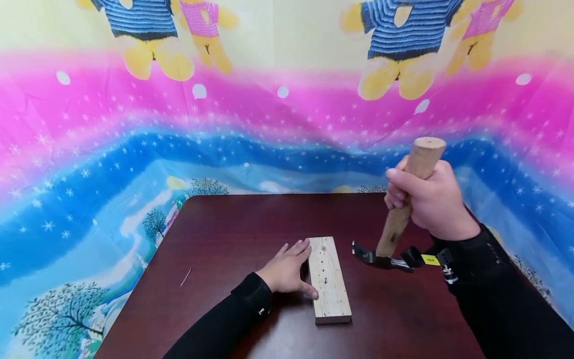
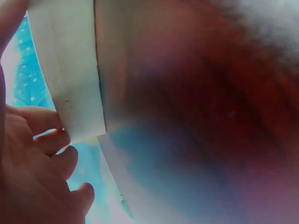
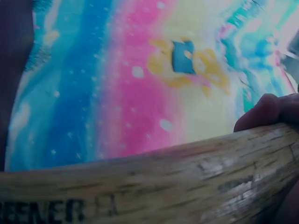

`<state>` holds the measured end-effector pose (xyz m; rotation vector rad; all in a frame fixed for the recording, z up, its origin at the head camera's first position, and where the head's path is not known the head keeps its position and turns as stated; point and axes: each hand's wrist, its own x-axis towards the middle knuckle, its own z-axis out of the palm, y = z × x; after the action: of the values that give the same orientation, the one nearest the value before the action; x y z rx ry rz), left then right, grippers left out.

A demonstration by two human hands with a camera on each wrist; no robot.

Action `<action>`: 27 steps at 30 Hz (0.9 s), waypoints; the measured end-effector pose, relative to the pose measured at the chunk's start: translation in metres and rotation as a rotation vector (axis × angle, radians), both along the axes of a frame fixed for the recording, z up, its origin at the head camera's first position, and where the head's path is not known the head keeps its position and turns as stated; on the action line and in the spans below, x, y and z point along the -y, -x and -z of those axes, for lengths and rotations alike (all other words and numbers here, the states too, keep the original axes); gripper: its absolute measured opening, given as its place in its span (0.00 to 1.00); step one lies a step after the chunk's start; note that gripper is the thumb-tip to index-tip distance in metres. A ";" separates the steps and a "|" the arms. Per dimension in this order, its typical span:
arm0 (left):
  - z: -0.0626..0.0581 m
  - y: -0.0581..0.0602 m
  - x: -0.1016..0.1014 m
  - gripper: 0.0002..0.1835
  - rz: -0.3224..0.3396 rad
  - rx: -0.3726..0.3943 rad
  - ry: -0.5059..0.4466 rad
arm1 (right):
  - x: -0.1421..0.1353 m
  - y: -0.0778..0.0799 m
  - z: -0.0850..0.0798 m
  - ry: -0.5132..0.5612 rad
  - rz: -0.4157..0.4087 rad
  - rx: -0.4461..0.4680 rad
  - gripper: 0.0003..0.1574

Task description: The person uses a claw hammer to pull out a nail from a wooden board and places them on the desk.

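Note:
A pale wooden board point(image 1: 334, 294) lies flat on the table, with several small dark marks or holes in a row along its top. My left hand point(image 1: 287, 271) rests against the board's left side, fingers spread toward the far end and thumb on the near part of its edge. In the left wrist view, fingertips point(image 2: 65, 161) show beside the board point(image 2: 70, 70). Raised over the table on the right, my right hand point(image 1: 430, 194) grips a claw hammer point(image 1: 394, 229) by its wooden handle, metal head downward. The handle point(image 3: 140, 191) fills the bottom of the right wrist view.
The dark reddish table point(image 1: 224, 224) has rounded far corners. A thin nail-like piece point(image 1: 186, 277) lies on it to the left. A printed cloth point(image 1: 278, 119) hangs behind and around the table.

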<state>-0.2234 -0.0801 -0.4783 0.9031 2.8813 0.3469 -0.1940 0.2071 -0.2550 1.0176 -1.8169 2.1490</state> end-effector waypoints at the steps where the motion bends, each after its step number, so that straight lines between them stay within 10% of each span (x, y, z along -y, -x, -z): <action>1: -0.001 0.000 -0.001 0.68 -0.003 0.003 0.009 | 0.005 0.000 0.000 -0.038 0.020 0.010 0.14; 12: -0.010 0.003 -0.003 0.68 -0.009 0.026 0.053 | 0.077 0.011 0.028 -0.653 0.087 -0.053 0.16; 27: -0.009 0.008 0.000 0.64 0.011 0.039 -0.021 | 0.149 0.022 0.055 -0.865 -0.015 -0.092 0.10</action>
<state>-0.2316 -0.0805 -0.4696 0.9053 2.8410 0.3894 -0.2157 0.0578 -0.3105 1.2200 -2.7421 1.2397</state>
